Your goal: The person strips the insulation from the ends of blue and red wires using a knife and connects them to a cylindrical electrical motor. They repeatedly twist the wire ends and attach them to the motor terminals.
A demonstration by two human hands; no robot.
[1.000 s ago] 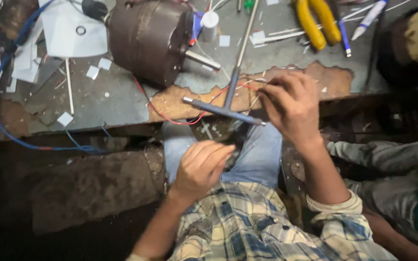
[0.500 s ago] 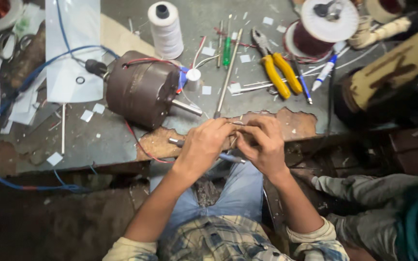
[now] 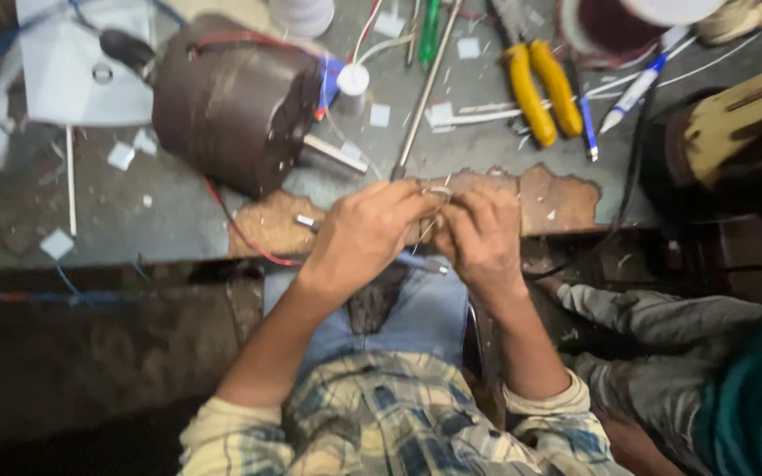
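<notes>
Thin wire [image 3: 438,204] is pinched between the fingertips of both hands at the near edge of the worktop [image 3: 178,211], where the surface layer is chipped away. The left hand [image 3: 365,234] is closed around the wire and over a slim metal-tipped blue tool [image 3: 416,261], whose ends are seen on either side of that hand. The right hand [image 3: 485,236] is held just beside it, fingers curled and pressed together on the same small piece; the exact grip is blurred. Beyond the left hand, a dark brown motor [image 3: 235,101] is laid on its side, a red lead [image 3: 240,231] trailing from it to the worktop edge. A long metal rod [image 3: 425,88] is stretched away from the fingertips. Beyond the right hand, yellow-handled pliers [image 3: 541,88] and a blue pen [image 3: 632,92] are laid flat. To the right of the right hand, another person's grey-trousered leg [image 3: 654,339] is seen.
</notes>
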